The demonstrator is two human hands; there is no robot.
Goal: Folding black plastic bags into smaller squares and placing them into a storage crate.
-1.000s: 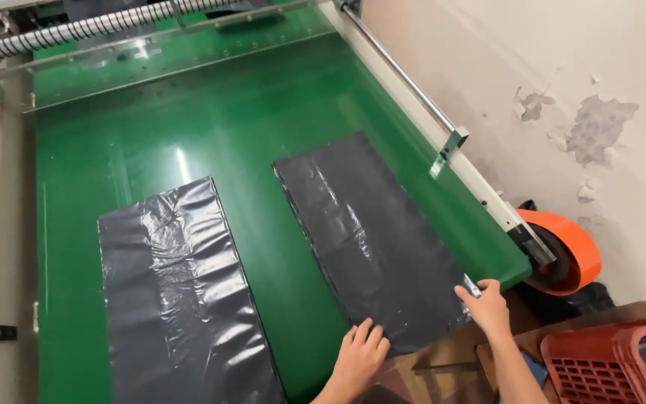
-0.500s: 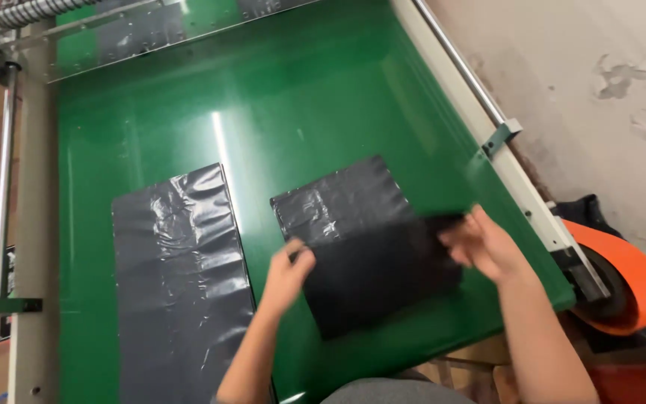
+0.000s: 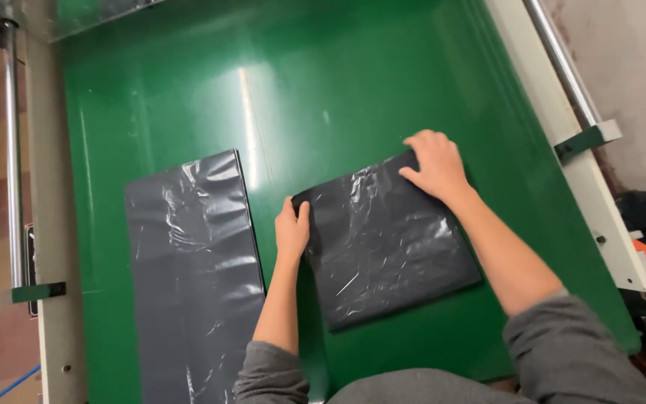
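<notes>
both hands press flat, fingers spread, nothing clamped: left hand (image 3: 291, 230) on left edge of folded black plastic bag (image 3: 390, 243), right hand (image 3: 434, 166) on far right corner. bag lies on green table (image 3: 188, 90), between hands. second flat black bag (image 3: 192, 277) just left of left hand. likely best: keep palms down, align edges, smooth crease outward.

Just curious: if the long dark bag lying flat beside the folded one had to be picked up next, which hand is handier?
Probably the left hand: it rests on the folded bag's left edge, right beside the long flat bag. The right hand presses the far right corner.
</notes>
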